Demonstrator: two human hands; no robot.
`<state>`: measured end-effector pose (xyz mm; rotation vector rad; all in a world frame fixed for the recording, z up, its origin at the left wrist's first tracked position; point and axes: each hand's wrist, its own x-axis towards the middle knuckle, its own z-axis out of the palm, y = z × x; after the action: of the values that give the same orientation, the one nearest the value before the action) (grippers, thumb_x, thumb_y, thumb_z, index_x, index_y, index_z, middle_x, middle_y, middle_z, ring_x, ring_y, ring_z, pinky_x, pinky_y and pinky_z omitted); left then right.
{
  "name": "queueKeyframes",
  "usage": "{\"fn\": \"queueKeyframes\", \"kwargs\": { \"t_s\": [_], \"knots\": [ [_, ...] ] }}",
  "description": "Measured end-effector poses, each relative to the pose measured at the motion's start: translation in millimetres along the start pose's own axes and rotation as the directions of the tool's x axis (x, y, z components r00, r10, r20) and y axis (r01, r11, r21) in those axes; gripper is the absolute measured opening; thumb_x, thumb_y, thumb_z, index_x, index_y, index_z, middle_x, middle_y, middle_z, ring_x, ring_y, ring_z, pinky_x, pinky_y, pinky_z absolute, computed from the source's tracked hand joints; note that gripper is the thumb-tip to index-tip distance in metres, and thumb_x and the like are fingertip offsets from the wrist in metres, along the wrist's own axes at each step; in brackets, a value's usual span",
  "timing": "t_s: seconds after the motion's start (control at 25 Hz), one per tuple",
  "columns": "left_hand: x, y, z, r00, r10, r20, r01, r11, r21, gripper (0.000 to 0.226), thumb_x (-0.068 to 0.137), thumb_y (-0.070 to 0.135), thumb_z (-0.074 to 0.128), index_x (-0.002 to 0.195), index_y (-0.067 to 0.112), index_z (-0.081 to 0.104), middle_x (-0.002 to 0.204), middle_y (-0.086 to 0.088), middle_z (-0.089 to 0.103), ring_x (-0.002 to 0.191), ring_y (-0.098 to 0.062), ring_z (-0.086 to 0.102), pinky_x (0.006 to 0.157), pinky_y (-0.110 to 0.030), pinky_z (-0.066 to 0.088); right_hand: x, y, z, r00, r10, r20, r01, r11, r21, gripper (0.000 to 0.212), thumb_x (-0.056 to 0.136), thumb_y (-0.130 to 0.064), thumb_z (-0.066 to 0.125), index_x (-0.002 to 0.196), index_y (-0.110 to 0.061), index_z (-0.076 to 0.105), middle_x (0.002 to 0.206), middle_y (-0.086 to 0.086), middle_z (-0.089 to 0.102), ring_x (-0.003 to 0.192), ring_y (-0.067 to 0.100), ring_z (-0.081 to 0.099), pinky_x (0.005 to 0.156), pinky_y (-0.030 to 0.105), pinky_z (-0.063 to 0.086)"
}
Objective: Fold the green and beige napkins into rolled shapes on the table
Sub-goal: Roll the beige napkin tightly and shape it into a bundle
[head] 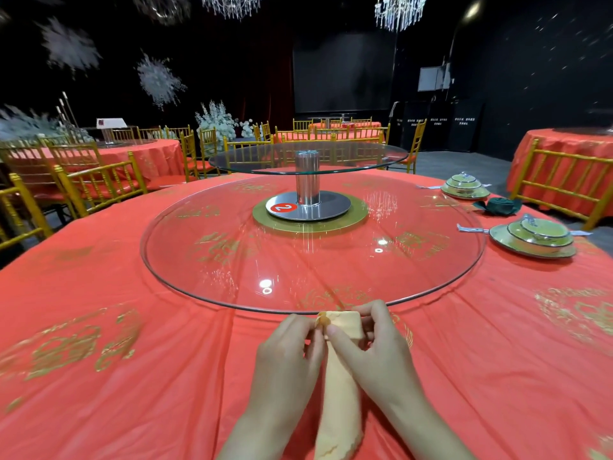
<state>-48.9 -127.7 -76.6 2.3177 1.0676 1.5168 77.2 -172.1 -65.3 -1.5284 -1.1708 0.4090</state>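
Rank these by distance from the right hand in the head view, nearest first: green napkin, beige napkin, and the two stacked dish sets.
1. beige napkin, pinched in the right hand itself.
2. nearer dish set, out to the right.
3. green napkin, rolled, just beyond that set.
4. farther dish set, farthest back on the right.

Soft matt beige napkin (341, 386) cloth lies on glossy red tablecloth (139, 376) beside clear glass turntable (311, 260).
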Motion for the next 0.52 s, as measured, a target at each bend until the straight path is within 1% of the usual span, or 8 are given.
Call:
{"fn": "queueKeyframes", "kwargs": {
  "t_s": [0.12,0.2,0.24,0.32,0.4,0.44,0.52],
  "knots": [
    [-0.6,-0.8,-0.9,1.0,-0.015,0.018,0.015,1.0,0.003,0.019,0.086,0.029,0.045,0.074,0.017,0.055,0.069,0.012,0.053,0.062,-0.007,0.048,0.055,-0.023,0.038,0.6,-1.0,1.1,0.995,0.091,0.04,-0.09,0.996,-0.028,0.04,0.062,-0.053,0.067,0.081,-0.024,0.049,0.073,-0.007,0.062,0.073,0.011,0.059,0.071,0.035,0.048],
    [-2.2,0.3,0.4,0.998,-0.021,0.056,0.023,0.999,-0.028,0.019,0.086,0.03,0.044,0.077,0.017,0.055,0.071,0.012,0.054,0.064,-0.005,0.048,0.056,-0.022,0.038,1.6,-0.8,1.0,0.982,0.164,0.094,-0.16,0.986,-0.05,0.035,0.067,-0.047,0.069,0.081,-0.021,0.05,0.074,-0.007,0.06,0.075,0.013,0.058,0.069,0.032,0.044],
    [-3.1,1.1,1.2,0.998,-0.016,0.067,0.018,0.999,-0.031,0.018,0.086,0.03,0.044,0.077,0.018,0.054,0.07,0.013,0.053,0.064,-0.004,0.047,0.056,-0.02,0.037,2.5,0.2,1.1,0.976,0.187,0.113,-0.182,0.982,-0.053,0.034,0.066,-0.047,0.068,0.081,-0.022,0.051,0.075,-0.007,0.06,0.076,0.013,0.058,0.069,0.032,0.044],
    [-3.1,-0.2,3.9,0.997,-0.014,0.071,0.015,1.0,-0.023,0.015,0.085,0.029,0.044,0.076,0.021,0.051,0.069,0.016,0.049,0.062,0.001,0.044,0.056,-0.014,0.034,5.0,2.7,1.3,0.971,0.206,0.124,-0.202,0.978,-0.044,0.039,0.054,-0.051,0.06,0.083,-0.026,0.053,0.08,-0.008,0.062,0.079,0.013,0.059,0.073,0.033,0.046],
    [-2.0,-2.0,6.0,0.996,-0.054,0.066,0.055,0.998,-0.011,0.012,0.085,0.026,0.048,0.073,0.024,0.05,0.065,0.02,0.043,0.061,0.006,0.042,0.057,-0.008,0.031,6.8,6.4,1.4,0.97,0.212,0.116,-0.209,0.977,-0.037,0.046,0.045,-0.054,0.055,0.086,-0.033,0.052,0.086,-0.01,0.063,0.084,0.013,0.06,0.077,0.033,0.048],
    [-1.9,-3.3,6.9,0.995,-0.086,0.058,0.087,0.996,-0.011,0.012,0.084,0.024,0.05,0.072,0.024,0.049,0.062,0.02,0.043,0.06,0.007,0.042,0.056,-0.008,0.031,7.1,7.0,1.6,0.971,0.21,0.115,-0.207,0.978,-0.038,0.048,0.043,-0.055,0.053,0.087,-0.035,0.052,0.088,-0.012,0.063,0.085,0.013,0.06,0.079,0.033,0.048],
    [-2.0,-5.4,8.3,0.989,-0.138,0.06,0.14,0.99,-0.027,0.013,0.083,0.025,0.05,0.07,0.02,0.05,0.061,0.016,0.048,0.058,0.002,0.045,0.055,-0.014,0.032,6.8,6.4,1.8,0.974,0.196,0.115,-0.194,0.981,-0.032,0.051,0.04,-0.056,0.05,0.088,-0.037,0.051,0.092,-0.015,0.063,0.089,0.01,0.06,0.082,0.033,0.048]
  ]
}}
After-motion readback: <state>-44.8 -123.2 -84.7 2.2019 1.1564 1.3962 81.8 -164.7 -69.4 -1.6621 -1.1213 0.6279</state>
